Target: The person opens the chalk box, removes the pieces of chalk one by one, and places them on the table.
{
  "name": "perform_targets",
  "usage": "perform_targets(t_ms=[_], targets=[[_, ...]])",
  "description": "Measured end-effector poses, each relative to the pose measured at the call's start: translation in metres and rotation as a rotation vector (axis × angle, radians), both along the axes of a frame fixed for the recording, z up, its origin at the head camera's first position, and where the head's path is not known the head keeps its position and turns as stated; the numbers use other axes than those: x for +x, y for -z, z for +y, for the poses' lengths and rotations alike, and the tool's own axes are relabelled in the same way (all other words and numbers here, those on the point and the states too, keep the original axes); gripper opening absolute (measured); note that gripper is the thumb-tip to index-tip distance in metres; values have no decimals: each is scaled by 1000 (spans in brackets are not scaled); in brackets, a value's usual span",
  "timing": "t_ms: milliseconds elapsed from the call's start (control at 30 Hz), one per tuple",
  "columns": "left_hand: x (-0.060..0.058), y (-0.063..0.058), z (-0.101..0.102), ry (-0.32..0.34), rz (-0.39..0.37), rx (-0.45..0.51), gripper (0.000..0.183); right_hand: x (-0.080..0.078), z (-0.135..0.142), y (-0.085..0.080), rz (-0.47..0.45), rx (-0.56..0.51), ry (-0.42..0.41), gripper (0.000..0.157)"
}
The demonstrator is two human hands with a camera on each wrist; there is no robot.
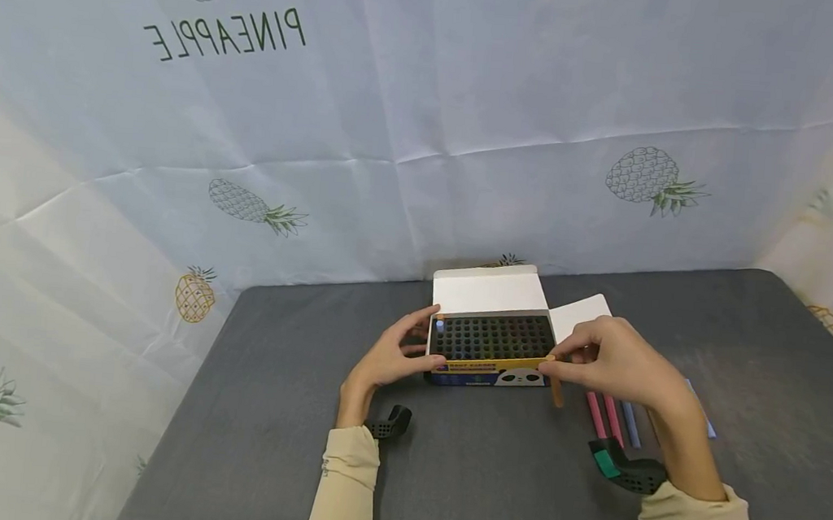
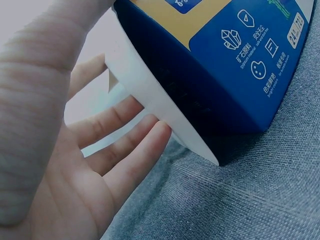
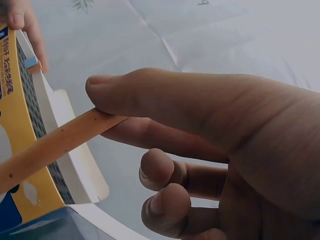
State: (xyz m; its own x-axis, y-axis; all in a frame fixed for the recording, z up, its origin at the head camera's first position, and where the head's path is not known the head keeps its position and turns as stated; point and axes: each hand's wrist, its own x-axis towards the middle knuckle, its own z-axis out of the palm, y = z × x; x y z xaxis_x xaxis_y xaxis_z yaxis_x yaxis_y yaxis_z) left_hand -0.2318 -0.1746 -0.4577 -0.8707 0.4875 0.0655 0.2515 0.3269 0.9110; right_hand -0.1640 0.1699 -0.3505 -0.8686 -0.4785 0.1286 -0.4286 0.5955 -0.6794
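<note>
A blue and yellow chalk box (image 1: 483, 373), lid raised, holds a dark tray (image 1: 498, 337) full of round holes. At the tray's back left corner stand a light-blue chalk stick (image 1: 440, 325) and an orange one (image 1: 440, 317). My left hand (image 1: 396, 352) grips the box's left end, thumb at the front and index finger toward the back. In the left wrist view its other fingers touch a white flap (image 2: 155, 95). My right hand (image 1: 617, 361) pinches an orange chalk stick (image 3: 60, 140) between thumb and index finger, tilted at the box's front right corner.
On the grey table (image 1: 287, 413), pink chalk sticks (image 1: 613, 418) and a blue one (image 1: 631, 425) lie beneath the right forearm. More blue chalk (image 1: 710, 428) shows beyond it. The white lid (image 1: 491, 290) and a right side flap (image 1: 581, 312) stick out from the box.
</note>
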Motion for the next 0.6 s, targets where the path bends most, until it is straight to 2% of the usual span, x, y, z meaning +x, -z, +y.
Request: perform_targets(t_ms=[200,400,600], targets=[[1,-1,-1,-4,9,-13,80,2,10,-1,-27,21,38,2],[1,-1,1,6,10,-12,80,3,23,-3,-27,73,94,5],[0,-2,1,-3,5,-13,81,5,34,-4,-42,105,115,7]])
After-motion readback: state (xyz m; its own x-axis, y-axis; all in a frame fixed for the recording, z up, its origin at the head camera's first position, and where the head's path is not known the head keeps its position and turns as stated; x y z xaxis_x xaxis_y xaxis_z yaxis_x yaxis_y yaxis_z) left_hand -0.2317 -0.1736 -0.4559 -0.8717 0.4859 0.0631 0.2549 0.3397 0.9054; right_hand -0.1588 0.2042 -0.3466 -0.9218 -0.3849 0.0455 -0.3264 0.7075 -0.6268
